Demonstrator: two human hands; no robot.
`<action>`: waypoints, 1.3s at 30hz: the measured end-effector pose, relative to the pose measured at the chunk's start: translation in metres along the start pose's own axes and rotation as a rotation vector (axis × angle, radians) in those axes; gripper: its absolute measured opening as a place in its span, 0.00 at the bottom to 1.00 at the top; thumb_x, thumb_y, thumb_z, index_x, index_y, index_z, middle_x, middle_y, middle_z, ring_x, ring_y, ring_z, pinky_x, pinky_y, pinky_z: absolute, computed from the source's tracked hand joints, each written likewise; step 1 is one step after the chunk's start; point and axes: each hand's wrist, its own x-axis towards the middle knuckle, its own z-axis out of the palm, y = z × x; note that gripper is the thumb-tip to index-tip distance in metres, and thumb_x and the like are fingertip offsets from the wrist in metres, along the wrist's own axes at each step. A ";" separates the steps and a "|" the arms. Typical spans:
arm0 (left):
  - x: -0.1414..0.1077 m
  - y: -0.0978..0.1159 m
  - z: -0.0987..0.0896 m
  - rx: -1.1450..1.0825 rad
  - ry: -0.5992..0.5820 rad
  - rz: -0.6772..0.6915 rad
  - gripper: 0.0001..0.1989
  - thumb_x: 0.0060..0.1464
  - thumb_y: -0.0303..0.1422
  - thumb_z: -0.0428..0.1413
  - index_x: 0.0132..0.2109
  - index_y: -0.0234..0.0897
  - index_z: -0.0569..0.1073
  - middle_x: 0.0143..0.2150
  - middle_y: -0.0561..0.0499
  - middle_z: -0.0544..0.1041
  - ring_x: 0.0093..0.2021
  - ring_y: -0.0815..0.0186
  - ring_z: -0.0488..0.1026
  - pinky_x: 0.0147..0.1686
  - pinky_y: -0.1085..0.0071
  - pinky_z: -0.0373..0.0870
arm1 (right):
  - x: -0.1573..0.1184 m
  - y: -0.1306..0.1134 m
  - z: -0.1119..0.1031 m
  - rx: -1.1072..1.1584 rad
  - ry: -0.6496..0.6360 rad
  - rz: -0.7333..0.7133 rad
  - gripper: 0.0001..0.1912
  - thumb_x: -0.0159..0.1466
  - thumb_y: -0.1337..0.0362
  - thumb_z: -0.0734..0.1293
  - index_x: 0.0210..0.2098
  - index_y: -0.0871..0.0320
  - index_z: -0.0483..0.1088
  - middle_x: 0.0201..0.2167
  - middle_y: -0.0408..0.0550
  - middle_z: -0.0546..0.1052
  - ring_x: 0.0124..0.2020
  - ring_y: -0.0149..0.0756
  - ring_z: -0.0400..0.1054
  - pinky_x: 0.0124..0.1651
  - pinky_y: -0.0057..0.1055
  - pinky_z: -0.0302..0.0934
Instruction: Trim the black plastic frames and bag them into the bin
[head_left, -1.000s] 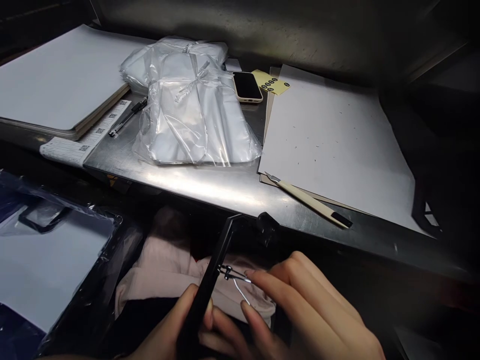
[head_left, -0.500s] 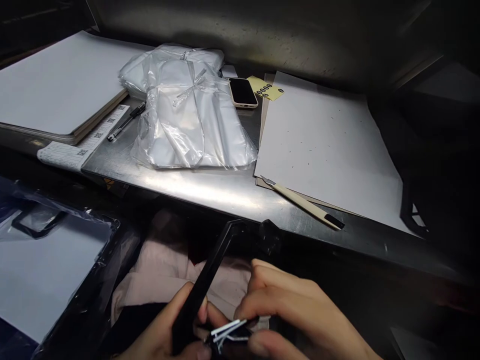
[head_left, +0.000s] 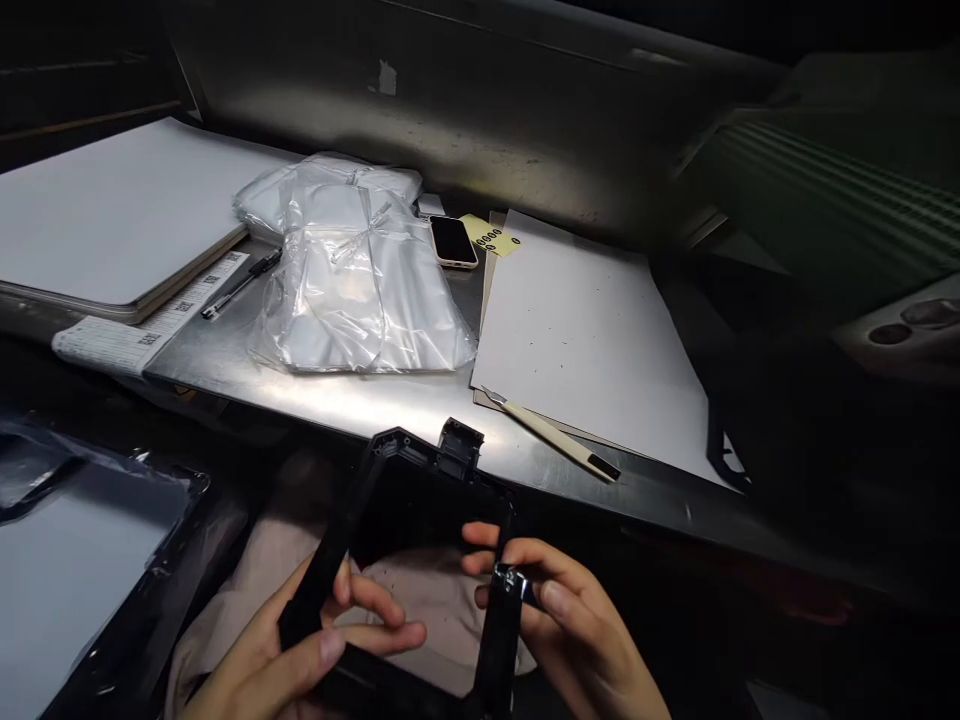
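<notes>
A black plastic frame [head_left: 341, 535] with an open middle is held above my lap. It is tilted, and a hinge-like block sticks up from its far edge. My left hand [head_left: 277, 655] is closed round its near left corner, with some fingers reaching into the opening. On the right side bar, my right hand [head_left: 581, 620] grips what looks like a small, shiny nail clipper [head_left: 510, 577]. The clipper's head sits against the bar, and its rear is hidden by my fingers. Pink cloth [head_left: 427, 600] shows through the opening.
On the metal bench [head_left: 292, 392] lie wrapped clear bags [head_left: 360, 290], a phone [head_left: 453, 242], a pen [head_left: 240, 285], and a craft knife [head_left: 555, 435] beside white sheets [head_left: 585, 330]. A board stack [head_left: 135, 215] is left. A plastic-wrapped panel [head_left: 75, 590] stands lower left.
The black frame has turned and tipped so its opening and far edge face me. The clipper has moved up and right, onto the right side bar. The view has shifted.
</notes>
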 end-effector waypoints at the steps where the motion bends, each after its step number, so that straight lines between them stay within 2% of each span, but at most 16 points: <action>1: 0.002 0.000 -0.001 0.034 0.013 0.006 0.11 0.45 0.37 0.56 0.38 0.42 0.69 0.40 0.50 0.73 0.49 0.52 0.67 0.40 0.64 0.66 | -0.001 0.000 0.003 0.015 0.007 -0.012 0.12 0.50 0.57 0.67 0.30 0.57 0.72 0.41 0.51 0.70 0.36 0.37 0.66 0.39 0.31 0.59; 4: 0.008 0.002 -0.003 0.188 0.086 0.027 0.12 0.47 0.35 0.54 0.41 0.42 0.68 0.42 0.50 0.72 0.47 0.55 0.68 0.41 0.65 0.65 | -0.002 -0.002 0.006 0.039 0.026 -0.042 0.11 0.50 0.58 0.67 0.30 0.58 0.72 0.38 0.47 0.68 0.32 0.31 0.63 0.38 0.28 0.58; 8: 0.010 0.010 -0.010 0.363 0.205 0.108 0.14 0.46 0.34 0.55 0.43 0.43 0.69 0.39 0.51 0.72 0.40 0.62 0.71 0.41 0.68 0.64 | 0.000 -0.004 0.003 0.022 -0.011 -0.059 0.11 0.50 0.58 0.68 0.30 0.58 0.72 0.38 0.47 0.68 0.33 0.30 0.62 0.40 0.28 0.57; 10: 0.007 0.011 -0.014 0.391 0.210 0.161 0.15 0.43 0.37 0.57 0.42 0.44 0.71 0.38 0.50 0.74 0.38 0.61 0.72 0.39 0.67 0.65 | 0.001 -0.002 0.002 0.057 -0.006 -0.073 0.10 0.50 0.59 0.68 0.30 0.58 0.72 0.38 0.47 0.69 0.32 0.30 0.63 0.39 0.27 0.58; 14: 0.001 0.004 -0.012 0.212 0.070 0.283 0.31 0.27 0.41 0.64 0.45 0.49 0.70 0.44 0.47 0.75 0.48 0.51 0.67 0.45 0.62 0.65 | 0.004 0.013 0.009 0.133 0.047 -0.156 0.10 0.51 0.59 0.66 0.32 0.56 0.71 0.39 0.47 0.69 0.34 0.31 0.64 0.38 0.27 0.59; 16: 0.000 0.003 -0.006 0.090 0.103 0.300 0.26 0.33 0.40 0.62 0.45 0.48 0.69 0.45 0.49 0.75 0.52 0.56 0.65 0.49 0.65 0.63 | 0.005 0.025 0.017 0.100 0.070 -0.229 0.11 0.52 0.58 0.66 0.33 0.54 0.71 0.40 0.47 0.70 0.37 0.33 0.65 0.41 0.29 0.58; 19: 0.000 0.017 -0.001 0.038 0.268 0.296 0.06 0.49 0.34 0.53 0.36 0.42 0.71 0.37 0.54 0.77 0.40 0.68 0.72 0.46 0.72 0.66 | 0.005 0.033 0.023 0.002 0.004 -0.241 0.12 0.51 0.56 0.66 0.32 0.55 0.70 0.46 0.51 0.68 0.46 0.42 0.62 0.48 0.39 0.55; 21: 0.000 0.036 -0.003 0.117 0.284 0.334 0.06 0.51 0.31 0.50 0.28 0.38 0.69 0.28 0.57 0.75 0.25 0.74 0.70 0.39 0.74 0.70 | 0.005 0.024 0.017 -0.096 -0.067 -0.246 0.12 0.51 0.55 0.65 0.31 0.56 0.70 0.51 0.54 0.65 0.51 0.49 0.58 0.50 0.45 0.52; 22: 0.000 0.048 -0.006 0.190 0.264 0.360 0.06 0.51 0.30 0.50 0.27 0.38 0.68 0.25 0.58 0.73 0.20 0.75 0.67 0.34 0.74 0.72 | 0.007 0.015 0.010 -0.203 -0.048 -0.299 0.12 0.53 0.55 0.63 0.31 0.55 0.69 0.51 0.54 0.64 0.51 0.49 0.58 0.49 0.46 0.53; 24: 0.002 0.069 -0.012 0.359 0.211 0.377 0.05 0.52 0.28 0.49 0.28 0.38 0.66 0.22 0.60 0.69 0.14 0.77 0.62 0.24 0.75 0.70 | 0.018 -0.011 -0.009 -0.492 0.130 -0.493 0.10 0.57 0.56 0.59 0.34 0.53 0.67 0.51 0.51 0.65 0.50 0.45 0.60 0.47 0.45 0.56; 26: 0.006 0.084 -0.017 0.502 0.111 0.274 0.05 0.53 0.29 0.47 0.30 0.38 0.66 0.21 0.60 0.67 0.11 0.80 0.59 0.18 0.77 0.66 | 0.040 -0.039 -0.033 -0.831 0.462 -0.729 0.10 0.59 0.58 0.58 0.37 0.52 0.65 0.46 0.48 0.68 0.47 0.40 0.62 0.47 0.42 0.57; 29: 0.019 0.093 -0.019 0.592 -0.045 0.048 0.08 0.53 0.31 0.47 0.27 0.34 0.65 0.21 0.59 0.66 0.08 0.84 0.53 0.11 0.82 0.59 | 0.083 -0.072 -0.064 -1.044 0.658 -0.802 0.13 0.55 0.57 0.61 0.39 0.54 0.67 0.41 0.49 0.67 0.44 0.40 0.62 0.47 0.42 0.55; 32: 0.034 0.091 -0.021 0.605 -0.114 -0.124 0.07 0.49 0.28 0.49 0.25 0.32 0.65 0.19 0.58 0.66 0.07 0.85 0.48 0.07 0.85 0.52 | 0.108 -0.079 -0.080 -1.287 0.698 -0.746 0.15 0.51 0.57 0.63 0.35 0.59 0.70 0.36 0.53 0.67 0.43 0.51 0.60 0.45 0.54 0.51; 34: 0.041 0.086 -0.022 0.595 -0.157 -0.240 0.06 0.47 0.28 0.50 0.24 0.32 0.64 0.17 0.57 0.66 0.07 0.84 0.47 0.06 0.84 0.51 | 0.105 -0.071 -0.082 -1.416 0.734 -0.747 0.18 0.52 0.56 0.61 0.38 0.61 0.69 0.39 0.58 0.65 0.46 0.57 0.55 0.45 0.59 0.46; 36: 0.046 0.079 -0.024 0.574 -0.194 -0.342 0.06 0.45 0.28 0.52 0.23 0.33 0.63 0.17 0.57 0.67 0.07 0.84 0.47 0.05 0.84 0.50 | 0.092 -0.058 -0.080 -1.525 0.694 -0.767 0.20 0.56 0.53 0.58 0.41 0.61 0.67 0.40 0.58 0.63 0.47 0.54 0.55 0.46 0.55 0.49; 39: 0.051 0.065 -0.025 0.545 -0.235 -0.475 0.10 0.41 0.33 0.57 0.23 0.32 0.64 0.16 0.56 0.67 0.07 0.84 0.48 0.06 0.84 0.51 | 0.073 -0.041 -0.078 -1.649 0.501 -0.760 0.20 0.56 0.50 0.57 0.36 0.58 0.67 0.33 0.51 0.66 0.38 0.44 0.61 0.41 0.43 0.57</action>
